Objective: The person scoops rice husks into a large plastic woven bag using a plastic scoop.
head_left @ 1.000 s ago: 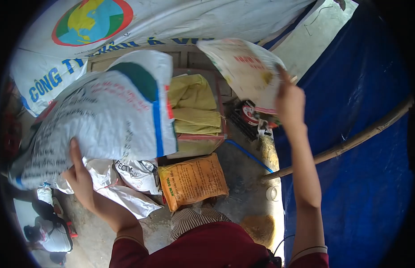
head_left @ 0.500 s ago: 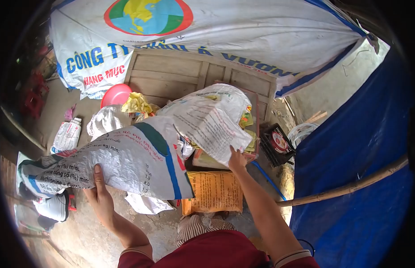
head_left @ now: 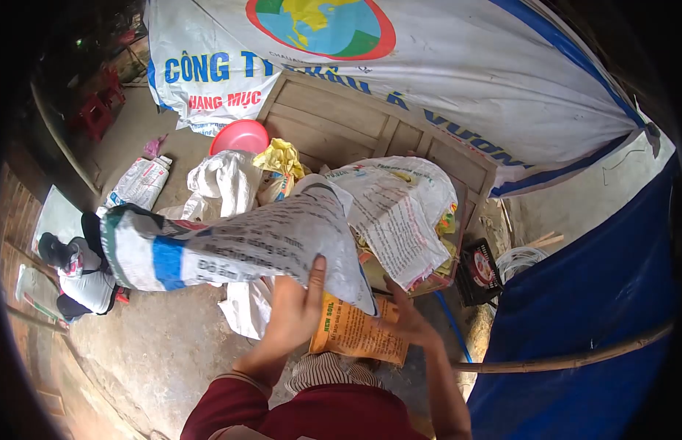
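A white printed sack point(head_left: 260, 238) with a blue stripe stretches across the middle, its lower edge gripped by my left hand point(head_left: 301, 304), thumb on top. To the right, my right hand point(head_left: 408, 315) has its fingers apart above an orange "NEW SOIL" bag point(head_left: 356, 330) and holds nothing. Just beyond that hand, another white printed sack point(head_left: 403, 220) lies draped over a pile of bags. Part of the orange bag is hidden by my hands and the held sack.
A person point(head_left: 84, 279) in a white top is low at the left. A pink basin point(head_left: 240, 137), yellow bag point(head_left: 280, 158) and white sacks point(head_left: 224, 180) lie behind. At right are a black box point(head_left: 479, 271), bamboo pole point(head_left: 576, 361) and blue tarp point(head_left: 576, 301).
My right hand has let go of the draped sack and come down toward the orange bag. My left hand has shifted right along with its sack. The view has turned.
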Tool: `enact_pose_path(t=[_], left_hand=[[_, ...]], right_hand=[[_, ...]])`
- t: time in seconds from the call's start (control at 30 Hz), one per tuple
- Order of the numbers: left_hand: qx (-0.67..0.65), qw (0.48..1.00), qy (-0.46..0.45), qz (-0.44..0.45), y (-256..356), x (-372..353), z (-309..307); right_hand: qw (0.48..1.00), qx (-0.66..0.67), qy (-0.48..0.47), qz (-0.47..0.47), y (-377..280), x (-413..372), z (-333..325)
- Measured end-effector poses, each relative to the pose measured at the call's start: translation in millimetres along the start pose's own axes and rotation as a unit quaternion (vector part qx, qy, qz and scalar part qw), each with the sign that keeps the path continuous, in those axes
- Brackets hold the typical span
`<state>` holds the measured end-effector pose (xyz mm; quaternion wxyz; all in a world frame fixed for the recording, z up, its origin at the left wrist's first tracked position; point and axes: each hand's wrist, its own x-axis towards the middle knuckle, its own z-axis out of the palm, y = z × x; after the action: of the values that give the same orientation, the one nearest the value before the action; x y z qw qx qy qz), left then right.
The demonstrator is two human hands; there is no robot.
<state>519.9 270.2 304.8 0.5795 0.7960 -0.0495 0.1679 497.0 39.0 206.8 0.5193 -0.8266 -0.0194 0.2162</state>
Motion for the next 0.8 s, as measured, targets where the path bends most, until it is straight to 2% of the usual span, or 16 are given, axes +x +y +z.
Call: enact_pose_path(t=[0.03, 0.1, 0.13, 0.2, 0.33, 0.4, 0.47, 0.53, 0.6, 0.67, 0.7, 0.73, 0.8], left_hand=[[-0.003, 0.999, -0.018, 0.029, -1.5, 1.8, 2.4], [-0.011, 0.999, -0.02, 0.032, -4.5, -0.9, 6.0], [-0.015, 0.999, -0.025, 0.031, -5.3, -5.1, 8.2], [-0.003, 0.999, -0.05, -0.004, -3.5, -13.9, 8.0], [0.01, 0.998, -0.049, 0.023, -0.8, -24.5, 3.5], [-0.115, 0.992, -0.043, -0.014, -6.3, -29.1, -3.0], [-0.129, 0.991, -0.041, -0.016, -7.1, -35.6, -6.0], [-0.202, 0.977, 0.069, 0.018, -9.2, -47.6, -4.1], [-0.242, 0.969, 0.045, 0.024, -9.7, -70.9, -11.3], [-0.313, 0.94, 0.127, 0.053, 1.1, -93.8, -17.4], [-0.268, 0.945, 0.18, 0.046, 0.3, -105.5, -20.0], [-0.271, 0.945, 0.177, 0.047, 1.7, -116.8, -24.0], [-0.411, 0.882, 0.213, 0.086, 11.8, -137.0, -36.4]], right_hand=[[0.995, -0.083, 0.031, -0.036, -1.4, -3.5, 13.6], [0.98, -0.166, 0.094, -0.063, -4.1, -5.5, 39.5], [0.98, -0.166, 0.099, -0.057, -3.7, -4.7, 48.0], [0.962, -0.202, 0.174, -0.063, 2.2, -7.3, 65.6], [0.976, -0.142, 0.156, -0.049, 5.5, -23.8, 82.5], [0.977, -0.141, 0.151, -0.048, 9.3, -34.4, 90.1], [0.975, -0.139, 0.166, -0.054, 9.8, -44.7, 96.0], [0.972, -0.139, 0.181, -0.062, 8.6, -57.1, 103.4], [0.968, -0.146, 0.199, -0.055, 3.9, -74.5, 111.5], [0.966, -0.149, 0.206, -0.044, -4.3, -95.8, 123.3], [0.966, -0.15, 0.206, -0.035, -7.0, -106.7, 130.1], [0.966, -0.151, 0.21, -0.034, -7.0, -117.9, 137.0], [0.971, -0.11, 0.208, -0.03, -6.8, -141.5, 153.7]])
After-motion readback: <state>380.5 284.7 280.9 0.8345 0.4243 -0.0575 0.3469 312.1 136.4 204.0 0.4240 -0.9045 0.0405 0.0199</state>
